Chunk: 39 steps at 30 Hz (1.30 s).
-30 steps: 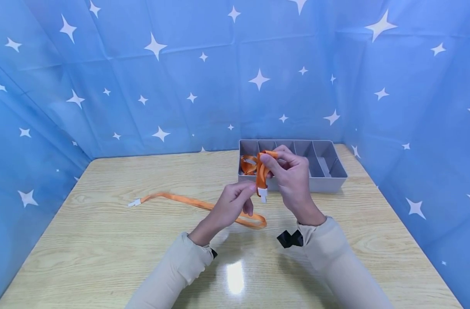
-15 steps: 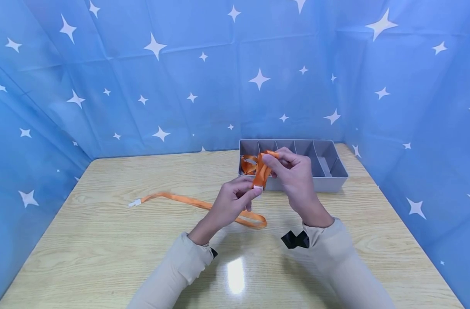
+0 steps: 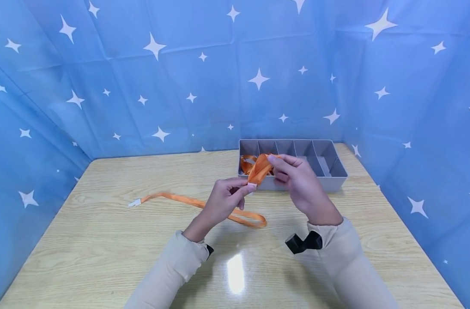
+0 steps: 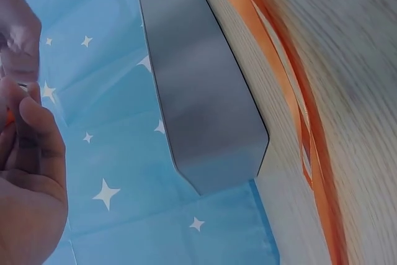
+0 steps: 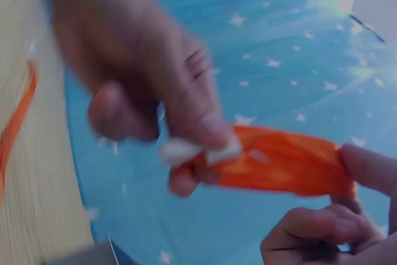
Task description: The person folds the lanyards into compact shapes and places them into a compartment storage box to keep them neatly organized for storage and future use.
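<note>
Between my two hands an orange lanyard (image 3: 261, 168), folded into a short flat bundle, is stretched at a slant in front of the box. At its lower end my left hand (image 3: 224, 201) pinches the white clip (image 5: 222, 151) between thumb and fingers. My right hand (image 3: 303, 186) pinches the upper folded end by thumb and forefinger. In the left wrist view, my left hand (image 4: 31, 172) hides most of the bundle. Below the hands, a second orange lanyard (image 3: 180, 199) lies loosely stretched on the table, its white clip (image 3: 134, 202) to the left.
A grey box (image 3: 327, 183) with several compartments stands at the table's back right. Its leftmost compartment contains orange lanyard material (image 3: 247, 166). Blue star-printed curtain (image 3: 204, 77) closes off the back and sides of the wooden table (image 3: 84, 240).
My left hand went from touching the hanging bundle's end to pinching its white clip. The bundle has swung from upright to slanted, its clip end drawn left, and my right hand shifted slightly right.
</note>
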Tool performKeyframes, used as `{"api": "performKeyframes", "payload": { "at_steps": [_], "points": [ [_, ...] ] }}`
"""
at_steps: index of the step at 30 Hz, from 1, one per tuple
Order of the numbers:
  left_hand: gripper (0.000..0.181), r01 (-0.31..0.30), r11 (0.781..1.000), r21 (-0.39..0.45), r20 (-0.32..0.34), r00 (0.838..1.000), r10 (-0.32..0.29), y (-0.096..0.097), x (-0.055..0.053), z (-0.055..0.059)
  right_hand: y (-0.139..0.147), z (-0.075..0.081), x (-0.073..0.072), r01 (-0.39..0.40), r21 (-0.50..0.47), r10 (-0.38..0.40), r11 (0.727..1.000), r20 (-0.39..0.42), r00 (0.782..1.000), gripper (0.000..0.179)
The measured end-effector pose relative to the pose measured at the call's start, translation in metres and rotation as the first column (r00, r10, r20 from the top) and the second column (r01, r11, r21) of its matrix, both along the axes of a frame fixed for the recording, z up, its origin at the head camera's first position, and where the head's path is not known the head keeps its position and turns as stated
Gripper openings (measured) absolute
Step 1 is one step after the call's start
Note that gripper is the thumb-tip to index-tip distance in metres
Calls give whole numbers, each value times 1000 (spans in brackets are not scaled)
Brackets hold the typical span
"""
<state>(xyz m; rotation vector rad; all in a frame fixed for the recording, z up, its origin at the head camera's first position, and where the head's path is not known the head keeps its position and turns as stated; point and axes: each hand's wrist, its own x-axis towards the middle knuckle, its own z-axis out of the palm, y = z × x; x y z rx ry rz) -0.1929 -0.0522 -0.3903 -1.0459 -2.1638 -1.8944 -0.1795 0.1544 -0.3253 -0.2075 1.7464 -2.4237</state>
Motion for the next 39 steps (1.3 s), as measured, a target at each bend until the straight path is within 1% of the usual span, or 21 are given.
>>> {"api": "performKeyframes", "payload": {
  "at_steps": [2, 3, 5, 6, 9, 11, 14, 17, 20, 22, 23, 24, 25, 28, 30, 33, 37, 39],
  "points": [
    [13, -1, 1000, 2, 12, 1000, 1, -1, 0, 0, 2, -1, 1, -73, -114, 80, 991, 55, 995, 17],
    [13, -3, 1000, 1, 17, 1000, 3, -1, 0, 0, 3, -1, 1, -107, -176, 121, 979, 74, 990, 18],
    [14, -1, 1000, 0, 24, 1000, 1, -1, 1, 0, 3, -2, 2, -171, -280, 202, 945, 85, 976, 19],
    [15, -1, 1000, 0, 29, 1000, 1, -1, 1, 0, 4, -2, 2, -200, -326, 239, 924, 84, 967, 19],
    [16, -16, 1000, 7, 49, 999, 16, -1, 0, 1, 4, -2, 3, -284, -414, 334, 865, 51, 941, 20],
    [17, -31, 999, 23, 56, 998, 30, -2, 0, 2, 3, -2, 4, -333, -433, 378, 838, 20, 926, 21],
    [18, -58, 997, 59, 46, 997, 56, -3, 0, 3, 3, -3, 3, -387, -433, 419, 814, -25, 908, 28],
    [19, -74, 993, 89, 18, 997, 73, -4, -1, 3, 2, -5, 3, -434, -439, 450, 787, -73, 890, 28],
    [21, -84, 990, 117, -7, 996, 85, -4, 0, 3, 0, -7, 2, -476, -469, 477, 744, -126, 870, 22],
    [22, -92, 987, 133, -17, 995, 95, -4, 0, 4, -1, -9, 2, -497, -479, 487, 724, -157, 859, 27],
    [23, -96, 985, 143, -18, 995, 99, -4, 1, 4, -2, -10, 2, -504, -477, 489, 719, -167, 856, 28],
    [23, -101, 983, 152, -17, 994, 105, -4, 1, 5, -2, -11, 2, -507, -473, 488, 721, -173, 856, 28],
    [24, -105, 981, 162, -12, 994, 109, -4, 1, 5, -3, -11, 2, -506, -462, 482, 728, -180, 858, 26],
    [29, -118, 973, 196, -3, 993, 121, -3, 2, 4, -6, -13, 4, -486, -426, 452, 763, -186, 872, 17],
    [31, -128, 968, 216, 3, 992, 130, -3, 2, 4, -7, -14, 5, -475, -401, 433, 783, -196, 880, 16],
    [34, -146, 963, 225, 20, 989, 145, -3, 1, 4, -9, -16, 5, -460, -339, 406, 821, -221, 887, 27],
    [32, -178, 967, 183, 83, 983, 165, -3, 0, 6, -11, -18, 5, -426, -216, 369, 879, -258, 893, 45],
    [31, -192, 969, 153, 111, 978, 176, -3, 0, 8, -12, -19, 6, -402, -151, 352, 903, -279, 894, 50]
  ]
}}
